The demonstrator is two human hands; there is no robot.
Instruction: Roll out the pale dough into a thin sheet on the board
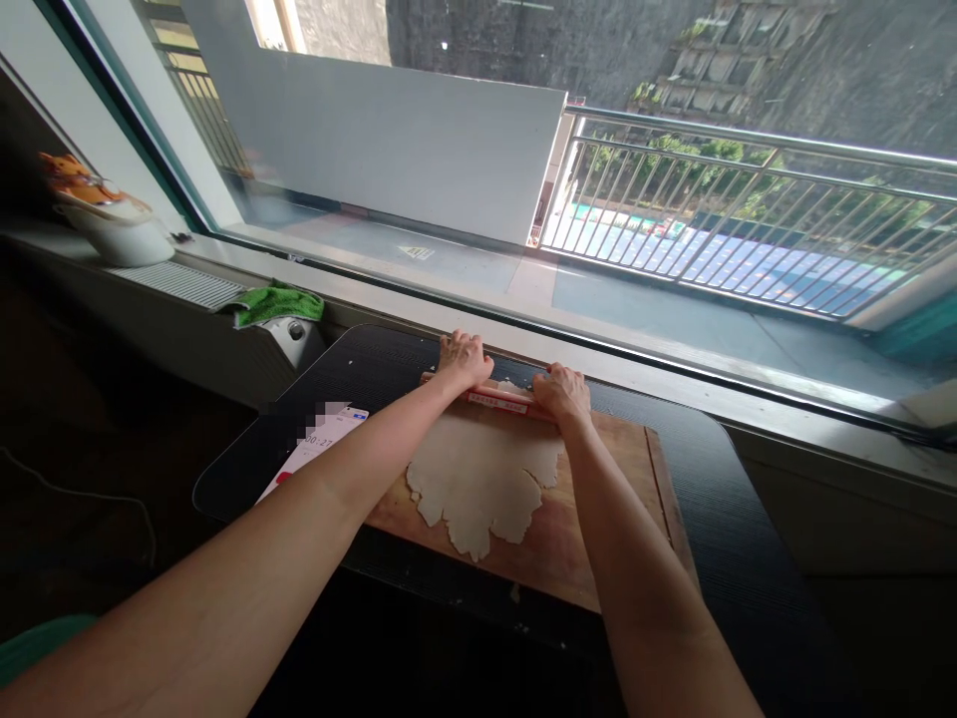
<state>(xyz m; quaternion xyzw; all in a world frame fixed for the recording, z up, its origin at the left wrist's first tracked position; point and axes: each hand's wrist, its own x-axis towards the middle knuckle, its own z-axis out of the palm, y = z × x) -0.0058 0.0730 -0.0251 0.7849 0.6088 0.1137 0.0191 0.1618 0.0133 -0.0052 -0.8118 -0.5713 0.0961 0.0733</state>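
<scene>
A wooden rolling pin [498, 399] with a red-edged label lies across the far part of a flat sheet of dough [478, 469]. My left hand [465, 359] is closed round the pin's left end, and my right hand [562, 391] grips its right end. The dough has a ragged, cracked near edge and rests on a wooden cutting board [635, 479]. Both forearms reach forward over the board, the left one partly covering a phone.
The board stands on a dark table [718, 499] by a window. A phone [329, 439] showing a timer lies left of the board. Beyond the table's left corner, a green cloth [278, 303] and a white pot [124, 234] rest by the sill. Crumbs dot the table.
</scene>
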